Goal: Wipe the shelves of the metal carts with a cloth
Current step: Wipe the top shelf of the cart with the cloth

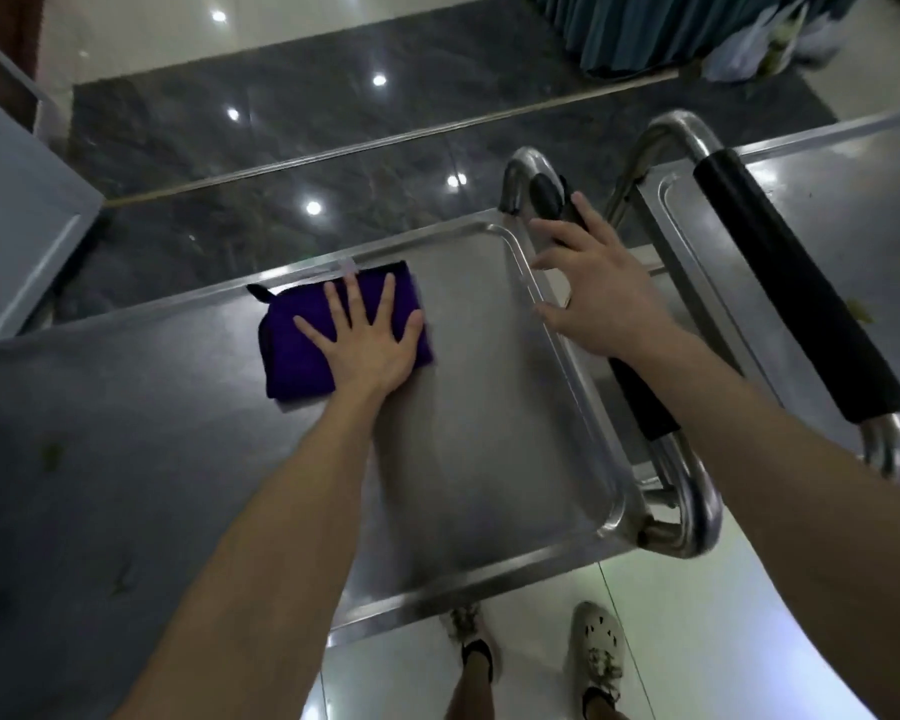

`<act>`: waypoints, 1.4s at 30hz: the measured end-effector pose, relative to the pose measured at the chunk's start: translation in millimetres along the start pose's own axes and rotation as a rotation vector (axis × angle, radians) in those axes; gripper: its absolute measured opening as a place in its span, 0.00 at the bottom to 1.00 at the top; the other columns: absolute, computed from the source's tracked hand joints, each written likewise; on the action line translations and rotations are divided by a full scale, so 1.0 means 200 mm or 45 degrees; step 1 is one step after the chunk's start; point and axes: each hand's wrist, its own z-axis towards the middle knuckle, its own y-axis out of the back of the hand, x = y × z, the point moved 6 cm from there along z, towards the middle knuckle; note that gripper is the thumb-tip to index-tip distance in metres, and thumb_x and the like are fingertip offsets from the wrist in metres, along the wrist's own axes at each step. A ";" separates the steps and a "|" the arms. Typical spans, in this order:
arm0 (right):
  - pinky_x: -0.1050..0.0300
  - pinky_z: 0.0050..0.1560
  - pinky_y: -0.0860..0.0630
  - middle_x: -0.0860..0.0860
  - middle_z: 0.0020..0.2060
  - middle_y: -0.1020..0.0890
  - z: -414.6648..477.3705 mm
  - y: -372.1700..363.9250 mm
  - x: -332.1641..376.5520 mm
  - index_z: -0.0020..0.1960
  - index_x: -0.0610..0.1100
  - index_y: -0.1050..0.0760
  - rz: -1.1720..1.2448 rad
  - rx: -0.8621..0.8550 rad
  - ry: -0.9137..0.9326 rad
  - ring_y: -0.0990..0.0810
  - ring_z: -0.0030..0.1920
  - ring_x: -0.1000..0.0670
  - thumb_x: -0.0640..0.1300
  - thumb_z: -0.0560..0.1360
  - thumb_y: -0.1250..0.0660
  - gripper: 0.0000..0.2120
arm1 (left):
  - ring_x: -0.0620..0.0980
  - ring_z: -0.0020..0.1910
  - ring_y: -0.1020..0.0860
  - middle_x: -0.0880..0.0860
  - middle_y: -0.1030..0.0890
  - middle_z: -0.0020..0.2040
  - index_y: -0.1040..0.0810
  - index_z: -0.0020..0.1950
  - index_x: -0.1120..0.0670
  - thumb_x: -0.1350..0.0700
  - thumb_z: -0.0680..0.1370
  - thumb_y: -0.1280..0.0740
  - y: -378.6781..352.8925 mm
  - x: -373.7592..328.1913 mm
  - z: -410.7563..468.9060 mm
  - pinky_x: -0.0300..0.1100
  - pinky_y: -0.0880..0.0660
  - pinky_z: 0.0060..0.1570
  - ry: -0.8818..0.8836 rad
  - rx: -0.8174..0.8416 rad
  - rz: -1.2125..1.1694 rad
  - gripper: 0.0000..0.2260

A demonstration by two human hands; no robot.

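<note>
Carts: two, metal; near cart (489, 433) centre frame, second cart (842, 210) right.
Cloth: one purple cloth (292, 350), centre-left, on near cart's top shelf.
Left hand (367, 345): grip apart, pressed flat on cloth.
Right hand (604, 293): grip apart, fingers spread at near cart's handle (546, 192).

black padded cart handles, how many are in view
2: near handle on the wiped cart, beneath the right hand; far handle on the next cart rightward. Others may be hidden.

Catering venue: steel service carts (489, 433), glossy marble floor (281, 148).
</note>
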 end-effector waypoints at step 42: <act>0.30 0.82 0.66 0.45 0.87 0.65 -0.89 -1.11 1.77 0.87 0.61 0.62 -0.065 0.358 -0.251 0.71 0.85 0.42 0.77 0.81 0.50 0.42 | 0.56 0.82 0.33 0.53 0.26 0.80 0.23 0.77 0.51 0.50 0.85 0.31 0.49 2.08 -1.58 0.57 0.44 0.84 -0.123 -0.311 -0.070 0.20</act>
